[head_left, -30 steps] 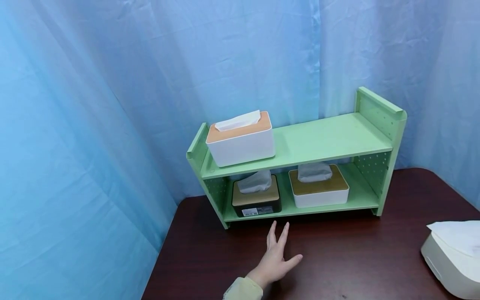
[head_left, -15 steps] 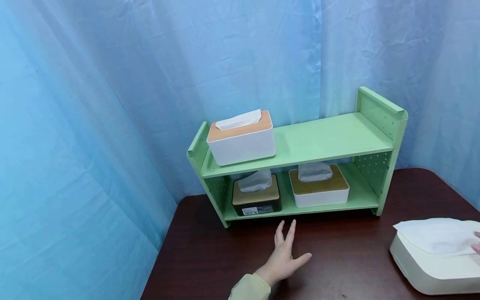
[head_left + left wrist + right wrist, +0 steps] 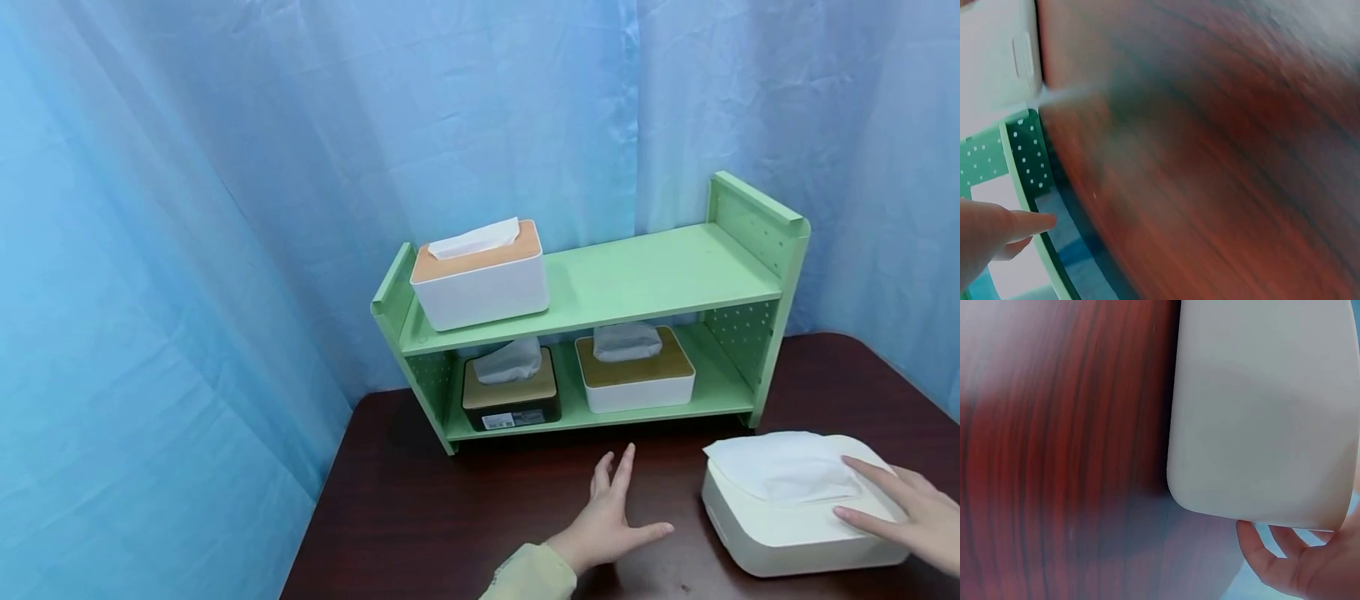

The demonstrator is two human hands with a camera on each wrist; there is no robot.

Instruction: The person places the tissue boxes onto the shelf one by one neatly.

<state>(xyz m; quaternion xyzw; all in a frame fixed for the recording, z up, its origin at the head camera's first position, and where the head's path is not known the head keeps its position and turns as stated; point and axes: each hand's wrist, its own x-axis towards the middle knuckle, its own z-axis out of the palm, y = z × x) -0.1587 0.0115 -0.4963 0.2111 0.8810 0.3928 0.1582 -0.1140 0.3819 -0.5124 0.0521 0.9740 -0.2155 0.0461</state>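
Observation:
A white tissue box (image 3: 802,546) with a sheet of tissue (image 3: 787,471) on top is at the right of the table. My right hand (image 3: 903,508) holds its right end, thumb and index finger over the top in the head view. In the right wrist view, bent fingers (image 3: 1272,556) reach down the end of the tissue box. Left of that box, my left hand (image 3: 607,517) is spread over the table with its thumb toward the box, apart from it. In the left wrist view, part of the left hand appears at the left edge.
A green two-tier shelf (image 3: 637,275) stands at the back. Its upper tier bears a white, wood-topped tissue box (image 3: 483,292); below are a dark tissue box (image 3: 517,404) and another white one (image 3: 641,393). Blue curtains (image 3: 225,208) hang behind the dark wood table (image 3: 420,517).
The white tissue box has moved left along the table from the right edge of the view, with my right hand coming into view on it. My left hand has shifted right toward it, fingers still spread.

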